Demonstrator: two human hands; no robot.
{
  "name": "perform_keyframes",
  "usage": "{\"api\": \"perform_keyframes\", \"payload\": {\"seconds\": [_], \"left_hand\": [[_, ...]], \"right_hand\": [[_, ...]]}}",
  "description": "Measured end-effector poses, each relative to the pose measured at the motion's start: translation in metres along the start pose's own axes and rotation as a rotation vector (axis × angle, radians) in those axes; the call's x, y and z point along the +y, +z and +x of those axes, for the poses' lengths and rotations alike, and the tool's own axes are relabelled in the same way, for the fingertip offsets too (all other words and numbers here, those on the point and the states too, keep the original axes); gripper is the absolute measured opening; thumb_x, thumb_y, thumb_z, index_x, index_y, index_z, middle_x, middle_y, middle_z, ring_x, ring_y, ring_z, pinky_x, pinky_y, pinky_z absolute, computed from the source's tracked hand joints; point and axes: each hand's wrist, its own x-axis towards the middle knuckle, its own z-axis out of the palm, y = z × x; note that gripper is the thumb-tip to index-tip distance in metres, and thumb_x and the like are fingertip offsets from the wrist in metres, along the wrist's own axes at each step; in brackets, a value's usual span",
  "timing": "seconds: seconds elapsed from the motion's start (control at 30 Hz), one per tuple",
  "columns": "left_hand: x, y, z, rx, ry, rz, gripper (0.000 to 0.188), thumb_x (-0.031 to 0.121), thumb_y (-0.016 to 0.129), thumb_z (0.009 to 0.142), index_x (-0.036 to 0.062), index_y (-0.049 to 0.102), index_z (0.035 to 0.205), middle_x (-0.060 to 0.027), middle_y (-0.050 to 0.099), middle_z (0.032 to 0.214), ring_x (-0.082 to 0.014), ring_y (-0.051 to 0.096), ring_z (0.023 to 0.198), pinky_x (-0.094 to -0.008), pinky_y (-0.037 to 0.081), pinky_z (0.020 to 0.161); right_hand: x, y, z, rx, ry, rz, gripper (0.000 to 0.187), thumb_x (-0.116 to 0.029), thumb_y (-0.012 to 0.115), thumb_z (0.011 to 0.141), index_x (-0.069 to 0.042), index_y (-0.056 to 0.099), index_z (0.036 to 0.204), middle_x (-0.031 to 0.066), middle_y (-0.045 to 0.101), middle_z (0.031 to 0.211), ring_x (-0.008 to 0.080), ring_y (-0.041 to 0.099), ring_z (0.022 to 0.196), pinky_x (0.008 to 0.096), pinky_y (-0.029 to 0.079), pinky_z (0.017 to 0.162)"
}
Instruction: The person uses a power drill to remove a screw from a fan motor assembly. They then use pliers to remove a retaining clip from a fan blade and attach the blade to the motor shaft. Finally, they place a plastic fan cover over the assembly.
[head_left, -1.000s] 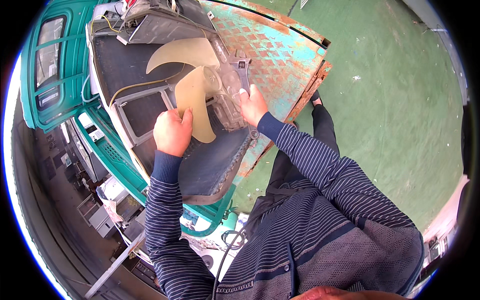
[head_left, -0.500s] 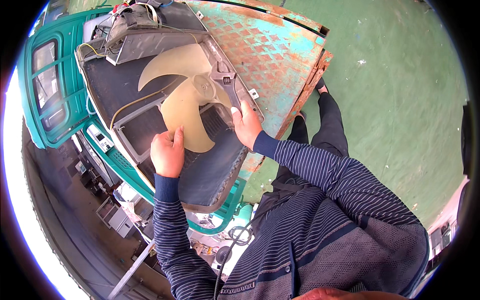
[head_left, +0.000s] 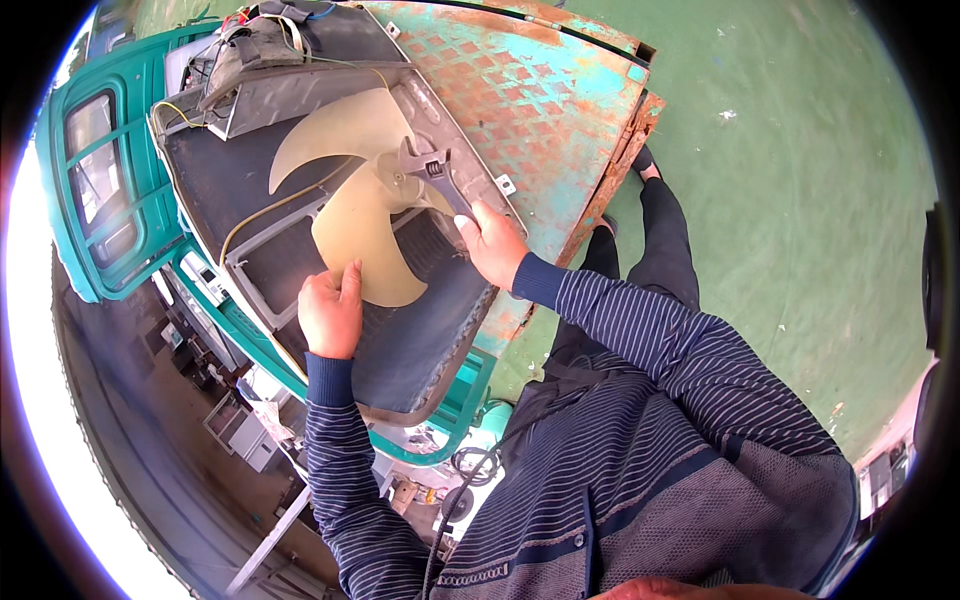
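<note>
A yellowed plastic fan blade [head_left: 362, 235] with broad curved vanes sits inside an opened metal appliance casing [head_left: 385, 375]. My left hand [head_left: 331, 312] is closed on the edge of its lower vane, thumb on top. In my right hand [head_left: 492, 246] is an adjustable wrench [head_left: 436, 172], gripped by the handle. The wrench's jaws are over the fan's hub, beside the centre; whether they touch it cannot be made out. Part of the hub and the vane behind it are hidden by the wrench.
Wires and a dark motor-like part [head_left: 255, 55] lie at the casing's far end. A rusty patterned metal plate [head_left: 520, 110] adjoins it on the right. Left stands a teal vehicle cab [head_left: 125, 180]. Green floor [head_left: 780, 220] stretches right, where another person's dark-trousered legs [head_left: 662, 235] show.
The wrench has swung left, its jaws moving from beside the hub to over it. My left hand keeps hold of the vane, and the fan has barely shifted.
</note>
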Motion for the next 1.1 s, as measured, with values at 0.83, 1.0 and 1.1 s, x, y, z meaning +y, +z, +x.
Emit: {"api": "perform_keyframes", "payload": {"seconds": [0.83,1.0,1.1], "left_hand": [[0.016,0.006,-0.002,0.061,0.087,0.041,0.042,0.028,0.064,0.092,-0.0026,0.062,0.064,-0.0222,0.059,0.064,-0.0386,0.055,0.063,-0.0475,0.043,0.060],[0.002,0.008,-0.008,0.052,0.087,0.026,0.040,0.028,0.064,0.093,-0.0023,0.064,0.067,-0.0213,0.059,0.063,-0.0390,0.055,0.063,-0.0471,0.043,0.061],[0.007,0.011,-0.008,0.106,0.139,0.053,0.042,0.028,0.064,0.093,-0.0020,0.062,0.065,-0.0204,0.058,0.062,-0.0392,0.053,0.061,-0.0464,0.043,0.063]], "right_hand": [[0.030,0.014,0.010,0.118,0.017,0.067,0.034,-0.030,0.053,0.101,0.002,0.047,0.092,0.0212,0.049,0.068,0.0343,0.049,0.063,0.0431,0.044,0.067],[0.009,0.001,0.010,0.029,0.044,0.045,0.031,-0.028,0.052,0.099,0.002,0.049,0.089,0.0278,0.059,0.076,0.0492,0.058,0.077,0.0515,0.045,0.069],[0.014,0.010,0.007,0.043,0.089,-0.024,0.035,-0.030,0.052,0.099,0.003,0.049,0.090,0.0295,0.058,0.079,0.0489,0.057,0.079,0.0512,0.044,0.071]]}}
